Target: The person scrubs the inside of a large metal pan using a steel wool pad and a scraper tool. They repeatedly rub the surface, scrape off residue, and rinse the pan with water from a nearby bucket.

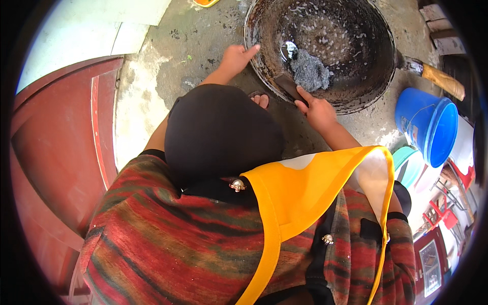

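A large, dark, worn wok (362,34) lies tilted on the concrete floor, its wooden handle (444,81) pointing right. My left hand (236,59) grips the wok's left rim, thumb over the edge. At the near rim, my right hand (320,112) holds a dark flat tool (288,85) by its end; its exact kind is unclear. A grey, wiry clump (310,70), apparently a steel wool scourer, rests just beyond the tool inside the wok. Beside it is a bright shiny patch (289,50), water or metal, I cannot tell. Whitish drops or flecks dot the wok's inner wall.
Right of the wok, a blue plastic bucket (423,118) lies tipped, with a green basin (408,164) behind it. A yellow-orange apron (305,190) hangs from my neck. A red door (57,145) stands at the left, and my toes (261,100) are close to the wok.
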The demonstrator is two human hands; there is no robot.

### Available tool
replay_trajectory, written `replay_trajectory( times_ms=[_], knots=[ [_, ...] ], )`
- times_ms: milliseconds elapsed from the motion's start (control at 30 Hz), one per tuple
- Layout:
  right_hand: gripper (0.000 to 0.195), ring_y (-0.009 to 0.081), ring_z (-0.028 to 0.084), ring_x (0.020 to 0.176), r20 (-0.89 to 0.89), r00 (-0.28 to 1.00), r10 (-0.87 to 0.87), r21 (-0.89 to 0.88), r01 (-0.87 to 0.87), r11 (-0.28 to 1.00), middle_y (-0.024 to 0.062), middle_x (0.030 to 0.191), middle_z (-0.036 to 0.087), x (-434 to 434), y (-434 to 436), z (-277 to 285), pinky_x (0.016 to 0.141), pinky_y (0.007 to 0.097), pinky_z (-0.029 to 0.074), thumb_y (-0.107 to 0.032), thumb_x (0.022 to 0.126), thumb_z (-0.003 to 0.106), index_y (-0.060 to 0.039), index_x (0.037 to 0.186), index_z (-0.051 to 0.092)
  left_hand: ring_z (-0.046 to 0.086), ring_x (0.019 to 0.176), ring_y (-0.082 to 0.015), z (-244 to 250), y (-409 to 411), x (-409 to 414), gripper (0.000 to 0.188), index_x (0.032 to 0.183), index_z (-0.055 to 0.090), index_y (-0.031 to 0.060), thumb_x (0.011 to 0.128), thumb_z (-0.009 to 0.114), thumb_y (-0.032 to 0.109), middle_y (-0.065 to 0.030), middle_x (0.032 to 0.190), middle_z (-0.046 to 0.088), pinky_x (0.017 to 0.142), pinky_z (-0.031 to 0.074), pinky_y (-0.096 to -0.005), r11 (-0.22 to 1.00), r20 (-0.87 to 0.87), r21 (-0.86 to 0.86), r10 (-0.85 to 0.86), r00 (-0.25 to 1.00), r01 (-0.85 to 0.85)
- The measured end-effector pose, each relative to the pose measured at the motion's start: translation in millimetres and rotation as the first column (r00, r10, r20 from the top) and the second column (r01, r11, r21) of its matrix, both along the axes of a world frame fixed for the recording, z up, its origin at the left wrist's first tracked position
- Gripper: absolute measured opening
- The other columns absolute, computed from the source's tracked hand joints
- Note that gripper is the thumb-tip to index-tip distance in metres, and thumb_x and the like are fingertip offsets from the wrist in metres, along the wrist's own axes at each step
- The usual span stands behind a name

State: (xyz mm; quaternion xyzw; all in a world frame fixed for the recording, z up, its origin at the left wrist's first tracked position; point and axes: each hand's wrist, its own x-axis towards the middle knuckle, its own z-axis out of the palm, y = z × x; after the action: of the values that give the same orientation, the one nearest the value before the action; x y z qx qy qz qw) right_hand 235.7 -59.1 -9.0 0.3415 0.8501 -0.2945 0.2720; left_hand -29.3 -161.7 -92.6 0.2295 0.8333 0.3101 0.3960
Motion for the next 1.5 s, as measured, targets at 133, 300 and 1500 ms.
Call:
replay_trajectory(
  times_ms=[133, 300, 1500],
  knots=[
    [0.047, 0.0364, 0.065, 0.085, 0.042, 0.999, 0.024, -0.017, -0.023, 1.000, 0.0166, 0.092, 0.068, 5, 11, 3, 0.077, 0.0463, 0.051, -0.047, 0.093, 0.049, -0.0282, 0.136, 0.047, 0.037, 0.047, -0.0177, 5, 23, -22, 0.063, 0.057, 0.049, -0.0021, 0.078, 0.070, 0.053, -0.0094, 0.048, 0.044, 0.048, 0.038, -0.0390, 0.992, -0.229, 0.102, -0.051, 0.972, 0.076],
    [0.047, 0.0356, 0.065, 0.086, 0.033, 0.999, -0.002, 0.051, 0.001, 0.999, 0.0167, 0.093, 0.068, 21, 14, 7, 0.078, 0.0465, 0.051, -0.048, 0.094, 0.047, -0.0283, 0.136, 0.047, 0.046, 0.052, -0.0171, 5, 26, -18, 0.057, 0.065, 0.055, -0.0037, 0.081, 0.069, 0.049, -0.0097, 0.054, 0.050, 0.054, 0.043, -0.0382, 0.989, -0.097, 0.045, -0.133, 0.986, 0.138],
    [0.044, 0.0359, 0.062, 0.093, -0.025, 0.979, 0.203, -0.027, -0.204, 0.979, 0.0172, 0.100, 0.066, -42, 38, 22, 0.082, 0.0456, 0.049, -0.038, 0.091, 0.056, -0.0207, 0.132, 0.052, 0.023, 0.050, -0.0107, -2, -21, 54, 0.064, 0.050, 0.033, 0.0050, 0.082, 0.071, 0.044, 0.0018, 0.051, 0.027, 0.042, 0.024, -0.0374, 0.892, 0.188, 0.297, 0.296, 0.936, -0.342]
  ],
)
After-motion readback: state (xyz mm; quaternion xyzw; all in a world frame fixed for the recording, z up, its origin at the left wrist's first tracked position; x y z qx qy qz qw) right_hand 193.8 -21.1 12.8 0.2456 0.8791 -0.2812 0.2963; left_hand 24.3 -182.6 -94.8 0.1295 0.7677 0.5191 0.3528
